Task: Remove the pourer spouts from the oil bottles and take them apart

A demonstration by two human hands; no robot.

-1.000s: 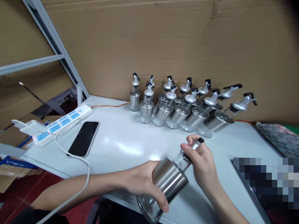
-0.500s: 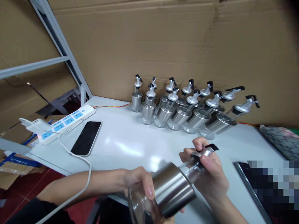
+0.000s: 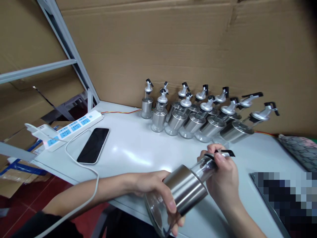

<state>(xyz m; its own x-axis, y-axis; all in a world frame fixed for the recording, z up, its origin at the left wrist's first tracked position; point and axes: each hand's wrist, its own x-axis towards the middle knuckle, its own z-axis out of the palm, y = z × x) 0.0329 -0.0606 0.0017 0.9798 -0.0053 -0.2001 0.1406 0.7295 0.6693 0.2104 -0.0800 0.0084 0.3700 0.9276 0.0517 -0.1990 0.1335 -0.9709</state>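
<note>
– Cardboard (image 3: 173,49) walls off the back of a white table (image 3: 138,148). Where is the piece being worked on?

– Over the near edge of that table, off the surface. It is a glass bottle (image 3: 185,190) in a steel sleeve, tilted, with its clear base down toward the person and its neck pointing up and to the right.

– And the hands?

– The left hand (image 3: 153,185) wraps the sleeve from below, fingers curled tight around the base end. The right hand (image 3: 224,180) is closed over the neck, thumb and fingers pinching the pourer cap (image 3: 221,153), whose black lever pokes out past the knuckles.

– How would you handle that cap well?

– I'd let the left hand do nothing but anchor the body, since polished steel slips easily. The right should grip the cap's collar, not the lever, which looks thin enough to bend, and should hold the cap square to the neck so it doesn't seat crooked.

– Anything close enough to knock?

– Not really. The row of bottles (image 3: 198,115) with the same caps stands well apart against the cardboard, and the phone (image 3: 93,145) and power strip (image 3: 71,127) lie far off to the left.
</note>
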